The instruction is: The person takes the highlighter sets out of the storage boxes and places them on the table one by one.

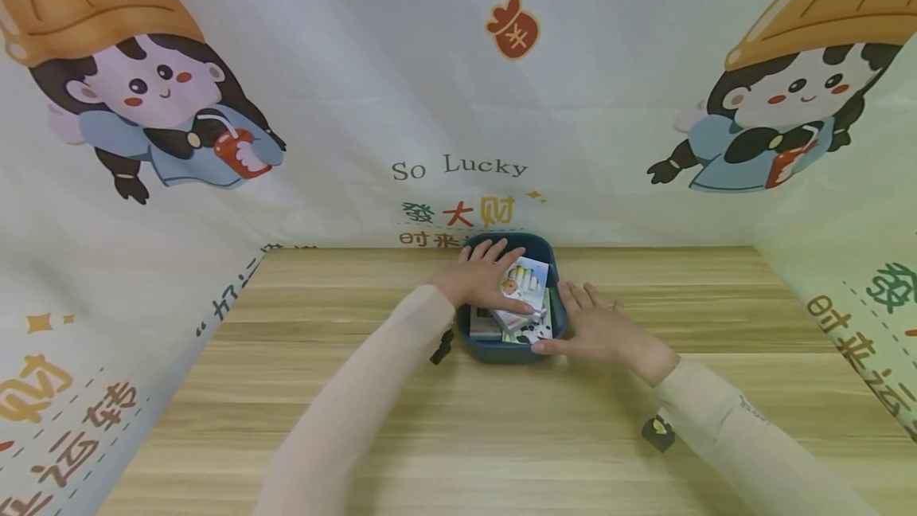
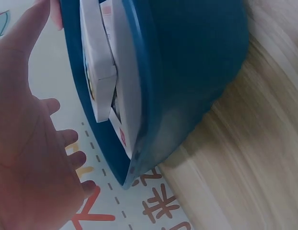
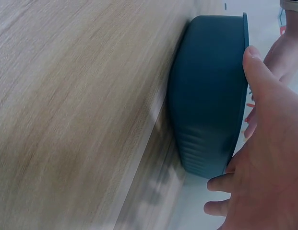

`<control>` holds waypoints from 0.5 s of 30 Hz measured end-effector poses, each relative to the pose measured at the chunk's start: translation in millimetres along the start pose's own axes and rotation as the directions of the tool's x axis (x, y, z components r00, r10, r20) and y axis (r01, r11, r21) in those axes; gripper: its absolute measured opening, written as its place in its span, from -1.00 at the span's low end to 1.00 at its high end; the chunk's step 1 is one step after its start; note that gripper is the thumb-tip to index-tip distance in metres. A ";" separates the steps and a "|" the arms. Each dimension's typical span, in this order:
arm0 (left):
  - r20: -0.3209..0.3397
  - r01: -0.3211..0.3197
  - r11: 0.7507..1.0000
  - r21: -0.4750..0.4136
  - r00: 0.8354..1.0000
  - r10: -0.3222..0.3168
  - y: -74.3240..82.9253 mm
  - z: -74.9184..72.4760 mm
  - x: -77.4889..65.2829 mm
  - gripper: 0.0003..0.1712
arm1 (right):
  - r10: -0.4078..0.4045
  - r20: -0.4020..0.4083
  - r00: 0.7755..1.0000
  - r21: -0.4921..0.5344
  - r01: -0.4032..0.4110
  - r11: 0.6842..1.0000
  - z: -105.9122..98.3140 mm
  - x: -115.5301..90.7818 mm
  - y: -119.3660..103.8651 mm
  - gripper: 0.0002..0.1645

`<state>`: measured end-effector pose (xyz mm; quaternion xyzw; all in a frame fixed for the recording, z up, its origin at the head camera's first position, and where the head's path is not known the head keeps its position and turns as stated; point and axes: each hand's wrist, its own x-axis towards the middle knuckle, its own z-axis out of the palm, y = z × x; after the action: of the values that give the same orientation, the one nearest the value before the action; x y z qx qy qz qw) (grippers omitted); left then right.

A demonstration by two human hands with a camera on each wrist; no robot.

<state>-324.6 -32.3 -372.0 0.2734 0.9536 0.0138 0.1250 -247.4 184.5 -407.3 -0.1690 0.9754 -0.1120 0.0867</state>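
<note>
A dark blue plastic bin (image 1: 512, 353) stands at the back of the wooden table, holding several small flat boxes. On top lies a white box (image 1: 526, 281) with a colourful printed picture; under it is a box with a panda print (image 1: 533, 333). My left hand (image 1: 480, 277) reaches over the bin's left side, fingers spread, its thumb across the top box. In the left wrist view the stacked boxes (image 2: 98, 62) rise near the rim. My right hand (image 1: 598, 329) touches the bin's right side, thumb at the rim (image 3: 245, 38) and fingers extended along the outside.
A printed cloth backdrop (image 1: 609, 205) rises right behind the bin and along both sides of the table (image 1: 344, 293). Small dark wrist-mounted pieces show under each sleeve, one (image 1: 442, 347) near the bin's left side and one (image 1: 657, 434) farther right.
</note>
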 end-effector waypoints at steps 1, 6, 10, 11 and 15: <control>0.001 0.003 1.000 0.000 1.000 -0.003 0.7 0.4 1.5 0.26 | 0.000 0.001 1.000 0.002 0.000 1.000 0.6 0.3 0.4 0.46; 0.008 0.000 1.000 -0.024 1.000 0.000 4.4 0.4 6.2 0.26 | -0.001 -0.004 1.000 0.001 0.001 1.000 1.8 1.8 1.6 0.47; 0.010 -0.005 0.999 -0.039 1.000 0.005 7.6 1.3 9.3 0.29 | 0.000 -0.010 1.000 -0.001 0.000 1.000 2.6 1.6 2.3 0.47; 0.012 -0.001 0.999 -0.038 1.000 0.002 8.4 1.7 10.3 0.29 | 0.000 -0.011 1.000 -0.002 0.000 1.000 3.0 1.6 2.6 0.47; 0.020 0.012 0.999 -0.035 1.000 -0.011 10.5 3.9 14.7 0.31 | -0.008 -0.017 1.000 -0.001 0.008 1.000 3.6 2.1 3.1 0.47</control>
<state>-330.2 -15.8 -378.2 0.2658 0.9535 0.0273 0.1396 -249.5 185.9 -411.8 -0.1720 0.9755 -0.1132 0.0776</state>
